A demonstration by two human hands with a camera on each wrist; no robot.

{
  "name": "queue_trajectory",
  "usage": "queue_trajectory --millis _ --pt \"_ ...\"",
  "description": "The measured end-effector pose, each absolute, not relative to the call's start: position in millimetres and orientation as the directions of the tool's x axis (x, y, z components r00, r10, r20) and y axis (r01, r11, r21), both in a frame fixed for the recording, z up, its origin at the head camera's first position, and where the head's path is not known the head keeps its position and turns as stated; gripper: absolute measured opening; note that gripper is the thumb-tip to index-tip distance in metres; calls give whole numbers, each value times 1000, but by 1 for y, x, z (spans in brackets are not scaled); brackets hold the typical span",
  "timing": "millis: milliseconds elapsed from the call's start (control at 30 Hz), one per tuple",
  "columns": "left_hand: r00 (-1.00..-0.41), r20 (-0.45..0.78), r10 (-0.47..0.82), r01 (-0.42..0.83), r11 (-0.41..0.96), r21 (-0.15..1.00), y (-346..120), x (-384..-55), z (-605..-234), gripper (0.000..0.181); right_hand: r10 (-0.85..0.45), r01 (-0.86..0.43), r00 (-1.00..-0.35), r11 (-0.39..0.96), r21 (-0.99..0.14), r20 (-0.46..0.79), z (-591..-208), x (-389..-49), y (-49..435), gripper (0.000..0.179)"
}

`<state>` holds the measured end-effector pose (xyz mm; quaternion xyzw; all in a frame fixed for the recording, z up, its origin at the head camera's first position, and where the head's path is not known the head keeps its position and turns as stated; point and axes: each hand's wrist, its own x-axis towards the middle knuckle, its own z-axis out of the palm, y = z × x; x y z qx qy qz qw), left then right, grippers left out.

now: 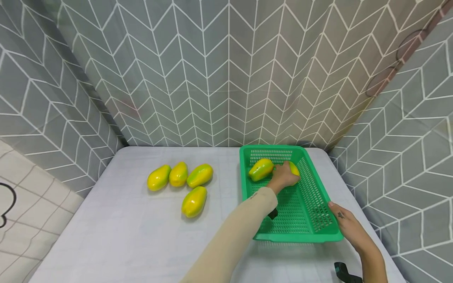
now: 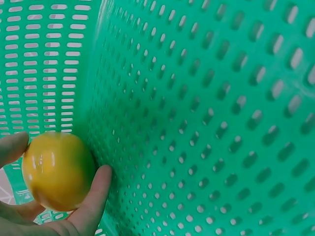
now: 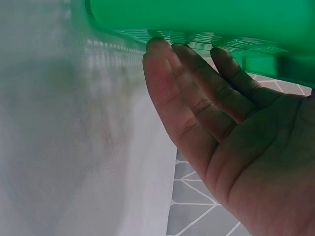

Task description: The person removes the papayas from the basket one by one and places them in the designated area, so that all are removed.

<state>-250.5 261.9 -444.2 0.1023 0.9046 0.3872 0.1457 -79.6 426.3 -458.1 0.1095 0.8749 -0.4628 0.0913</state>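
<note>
My left hand (image 1: 282,175), at the end of a cream sleeve, reaches into the green basket (image 1: 293,238) and grips a yellow-green papaya (image 1: 294,168) near the far right corner. In the left wrist view the fingers and thumb surround that papaya (image 2: 56,169) close to the perforated wall. A second papaya (image 1: 261,169) lies beside it in the basket. My right hand (image 1: 348,226) holds the basket's near right side, thumb at the rim. Its fingers (image 3: 197,98) reach beneath the basket in the right wrist view, where the near end stands raised off the white table.
Several papayas lie on the table's left half: three in a row (image 1: 178,174) and one nearer papaya (image 1: 194,202). Grey patterned curtains (image 1: 219,78) enclose the back and sides. A black strap piece (image 1: 345,273) shows by the right wrist.
</note>
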Motion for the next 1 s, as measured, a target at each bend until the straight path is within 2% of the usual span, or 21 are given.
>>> queue_trajectory --millis 267,633,1000 --pt "-947 -178 266 54 681 730 265 -249 -442 60 103 267 -962 553 -789 -253 -459 -80 425 83" --pt "-942 -163 293 69 644 762 284 -278 -484 72 97 262 -963 560 -786 -252 -458 -79 426 83" --pt "-942 -163 295 48 597 801 266 -249 -445 74 91 273 -959 558 -784 -269 -458 -81 428 84"
